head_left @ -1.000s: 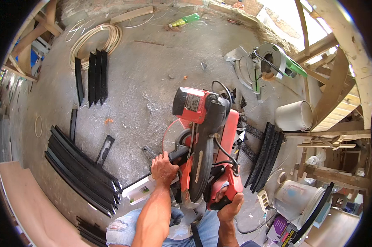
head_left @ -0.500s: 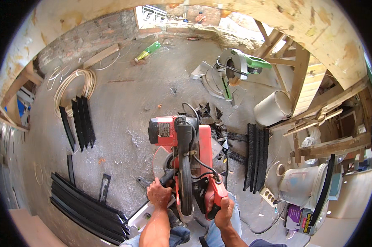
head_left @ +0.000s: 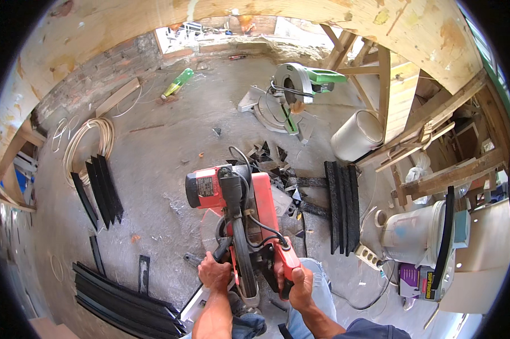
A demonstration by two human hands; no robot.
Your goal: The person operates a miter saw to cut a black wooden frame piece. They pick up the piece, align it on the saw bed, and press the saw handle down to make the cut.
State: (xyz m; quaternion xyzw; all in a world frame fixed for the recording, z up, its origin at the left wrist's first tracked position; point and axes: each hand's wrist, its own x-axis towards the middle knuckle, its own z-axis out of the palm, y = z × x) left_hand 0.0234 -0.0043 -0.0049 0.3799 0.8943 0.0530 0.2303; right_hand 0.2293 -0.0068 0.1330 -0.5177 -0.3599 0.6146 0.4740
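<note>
A red mitre saw (head_left: 261, 203) with a black blade guard stands on the floor right in front of me. My right hand (head_left: 300, 287) is closed round the saw's red and black trigger handle (head_left: 289, 261). My left hand (head_left: 214, 273) is closed on a black handle (head_left: 223, 248) at the saw's left side, its fingertips partly hidden. Just left of that wrist, a pale strip (head_left: 194, 305) runs beside the ends of several long black metal profiles (head_left: 125, 296). Behind the saw lie dark triangular offcuts (head_left: 272, 155).
More black profiles lie at right (head_left: 341, 209) and left (head_left: 103, 189). A green mitre saw (head_left: 291, 87) stands farther off, near a white bucket (head_left: 356, 135). At right are a power strip (head_left: 368, 257), its cable, and another bucket (head_left: 407, 231). A coiled hose (head_left: 88, 144) lies far left.
The view has shifted, so the far surroundings sit farther left and the nearer profiles at left sit lower. Both hands keep their grips on the red saw, which appears slightly more tilted in view.
</note>
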